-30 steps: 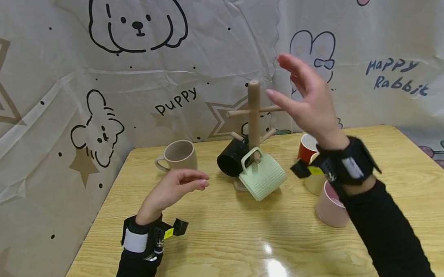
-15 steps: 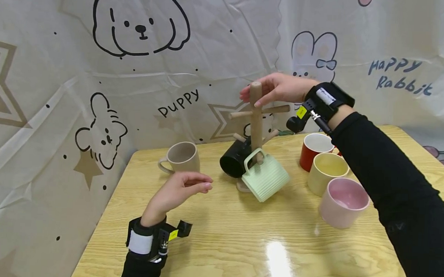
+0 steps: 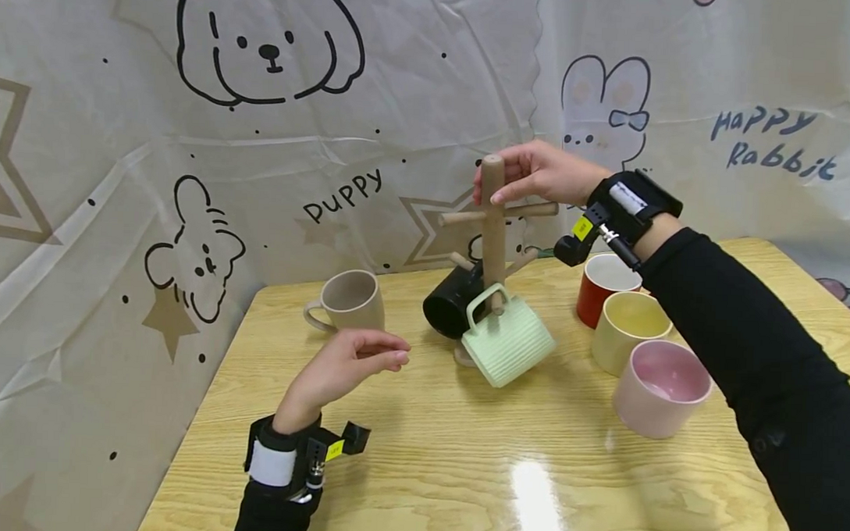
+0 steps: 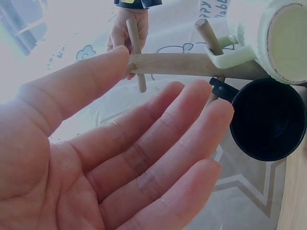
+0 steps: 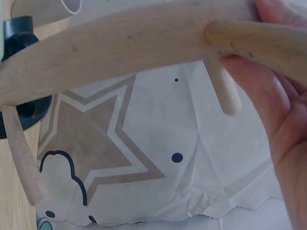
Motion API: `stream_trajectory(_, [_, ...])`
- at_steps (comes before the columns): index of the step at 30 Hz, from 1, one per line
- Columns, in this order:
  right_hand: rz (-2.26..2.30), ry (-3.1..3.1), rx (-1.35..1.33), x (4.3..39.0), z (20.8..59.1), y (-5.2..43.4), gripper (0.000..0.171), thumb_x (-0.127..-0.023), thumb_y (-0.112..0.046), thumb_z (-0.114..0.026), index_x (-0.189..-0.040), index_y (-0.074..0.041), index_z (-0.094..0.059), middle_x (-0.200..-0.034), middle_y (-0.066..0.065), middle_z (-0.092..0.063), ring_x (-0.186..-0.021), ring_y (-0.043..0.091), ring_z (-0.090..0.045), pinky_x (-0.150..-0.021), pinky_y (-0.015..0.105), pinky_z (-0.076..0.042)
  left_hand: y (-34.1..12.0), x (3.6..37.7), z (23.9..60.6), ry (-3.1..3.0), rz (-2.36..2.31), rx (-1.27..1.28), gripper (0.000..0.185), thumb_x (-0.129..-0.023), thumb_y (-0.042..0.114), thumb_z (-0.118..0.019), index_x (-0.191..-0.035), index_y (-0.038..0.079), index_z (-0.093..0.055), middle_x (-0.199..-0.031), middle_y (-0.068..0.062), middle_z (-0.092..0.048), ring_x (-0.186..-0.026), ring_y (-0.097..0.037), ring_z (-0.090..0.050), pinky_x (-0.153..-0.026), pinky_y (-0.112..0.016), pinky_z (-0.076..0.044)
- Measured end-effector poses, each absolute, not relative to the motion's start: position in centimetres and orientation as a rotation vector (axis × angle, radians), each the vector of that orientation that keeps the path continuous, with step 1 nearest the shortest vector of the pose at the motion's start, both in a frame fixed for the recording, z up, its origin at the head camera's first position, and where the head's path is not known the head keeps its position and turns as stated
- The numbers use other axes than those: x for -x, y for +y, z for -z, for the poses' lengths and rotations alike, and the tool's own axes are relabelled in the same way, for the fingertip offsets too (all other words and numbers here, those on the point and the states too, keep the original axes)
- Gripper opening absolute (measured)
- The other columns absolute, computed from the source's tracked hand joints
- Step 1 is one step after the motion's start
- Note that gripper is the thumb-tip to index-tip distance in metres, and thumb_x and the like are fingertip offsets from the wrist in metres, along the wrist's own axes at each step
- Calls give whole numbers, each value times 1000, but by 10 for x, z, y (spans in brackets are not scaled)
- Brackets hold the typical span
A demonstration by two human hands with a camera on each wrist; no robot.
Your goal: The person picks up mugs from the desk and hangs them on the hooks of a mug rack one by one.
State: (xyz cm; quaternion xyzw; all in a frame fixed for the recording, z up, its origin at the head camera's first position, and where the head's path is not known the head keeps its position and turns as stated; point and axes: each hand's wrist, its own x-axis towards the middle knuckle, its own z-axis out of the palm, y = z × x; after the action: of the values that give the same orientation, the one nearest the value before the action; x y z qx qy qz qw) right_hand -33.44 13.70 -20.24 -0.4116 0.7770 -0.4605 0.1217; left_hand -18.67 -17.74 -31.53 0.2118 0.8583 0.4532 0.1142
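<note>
Head view: right grip (image 3: 541, 174) clamped around mug tree (image 3: 492, 221) top; left grip (image 3: 344, 364) relaxed apart.

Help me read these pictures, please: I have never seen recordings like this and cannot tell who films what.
A person works with bare hands and wears three cameras. The wide picture comes from the head; the two close-ups come from the black wrist straps. The right hand grips the top of a wooden mug tree standing on the table. The left hand hovers open, holding nothing. A black mug and a ribbed green mug hang on the low pegs. On the table stand a beige mug, a red mug, a yellow mug and a pink mug.
</note>
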Motion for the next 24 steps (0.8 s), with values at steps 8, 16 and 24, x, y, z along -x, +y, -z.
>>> stream_trajectory(8, [1358, 2526, 1133, 314, 209, 132, 33, -87, -2, -61, -119, 2, -55, -112, 16, -65, -96, 8, -64, -86, 23, -51, -177, 187, 317, 2555, -1290, -614, 28, -89, 20, -60, -110, 1, -64, -103, -13, -67, -92, -19, -65, -84, -33, -51])
stream_trajectory(16, [1326, 2840, 913, 289, 211, 122, 28, -83, -8, -67, -109, 1, -60, -105, 18, -67, -94, 22, -66, -84, 32, -51, -175, 187, 317, 2587, -1253, -602, 27, -89, 21, -60, -109, 2, -64, -102, -12, -67, -92, -17, -64, -83, -34, -51])
stream_trajectory(24, [1285, 3033, 694, 277, 207, 113, 30, -78, -14, -73, -102, 0, -62, -99, 19, -68, -89, 27, -66, -79, 35, -51, -174, 186, 316, 2591, -1241, -581, 27, -89, 21, -61, -108, 2, -65, -101, -11, -68, -90, -17, -65, -84, -35, -51])
